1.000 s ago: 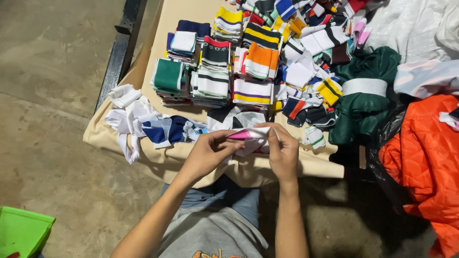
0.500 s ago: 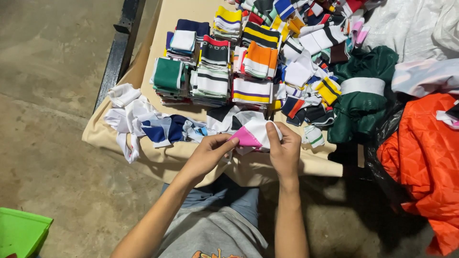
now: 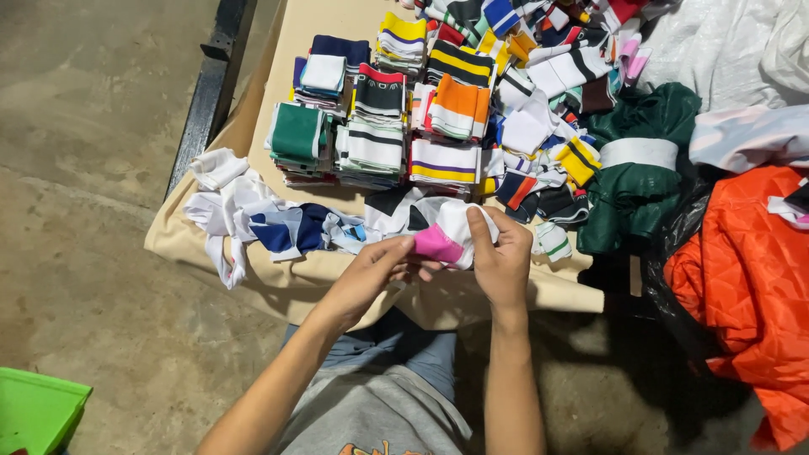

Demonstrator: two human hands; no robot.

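Both hands together, clamped on a pink-and-white knit piece (image 3: 442, 236): left hand (image 3: 371, 274) underneath; right hand (image 3: 504, 257) on its edge; folded striped stacks (image 3: 396, 109) behind.

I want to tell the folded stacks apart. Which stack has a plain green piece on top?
The leftmost stack in the near row, just beyond the loose white and blue pieces. Its top is solid green; the neighbouring stacks are topped with striped pieces.

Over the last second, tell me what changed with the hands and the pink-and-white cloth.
Both hands keep hold of the pink-and-white cloth. The right hand has risen slightly, its fingers now over the white top fold; the left hand pinches the pink part. The folded stacks and loose pieces stayed put.
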